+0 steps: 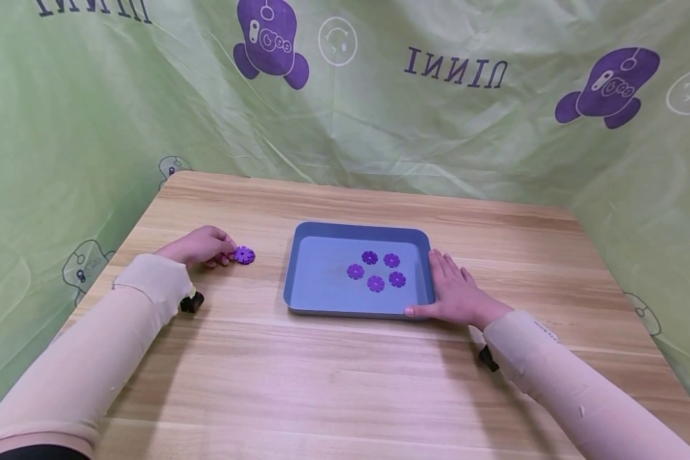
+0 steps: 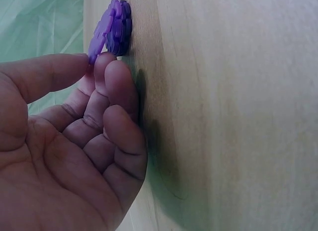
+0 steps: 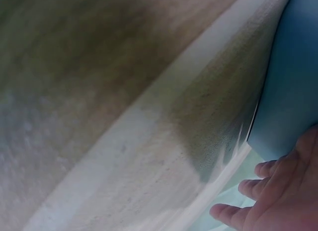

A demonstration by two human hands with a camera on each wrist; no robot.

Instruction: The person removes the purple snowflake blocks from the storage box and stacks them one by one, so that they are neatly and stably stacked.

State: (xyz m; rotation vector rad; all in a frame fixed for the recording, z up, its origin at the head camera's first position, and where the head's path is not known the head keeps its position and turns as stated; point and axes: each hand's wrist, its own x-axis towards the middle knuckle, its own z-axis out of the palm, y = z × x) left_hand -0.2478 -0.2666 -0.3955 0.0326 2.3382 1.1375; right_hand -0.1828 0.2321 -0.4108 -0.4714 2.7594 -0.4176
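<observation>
At the left of the head view, my left hand [image 1: 204, 246] pinches the edge of a purple notched plastic disc [image 2: 102, 32] between thumb and fingertip. That disc is tilted against a small stack of darker purple discs [image 2: 120, 30] on the table. Toward the middle sits a blue-grey rectangular tray [image 1: 316, 300]. Inside its right half lie several purple discs [image 1: 375, 283], spread apart in a loose ring. My right hand [image 1: 457, 294] rests at the tray's right side with fingers extended, the thumb over the front right corner. The right wrist view shows the tray's outer wall [image 3: 288, 82] beside those fingers.
The wood-grain table [image 1: 322, 383] spreads around the tray on all sides. A green curtain [image 1: 379, 140] with purple prints hangs behind its far edge and along both sides. A black wrist camera [image 1: 192, 302] hangs under the left sleeve.
</observation>
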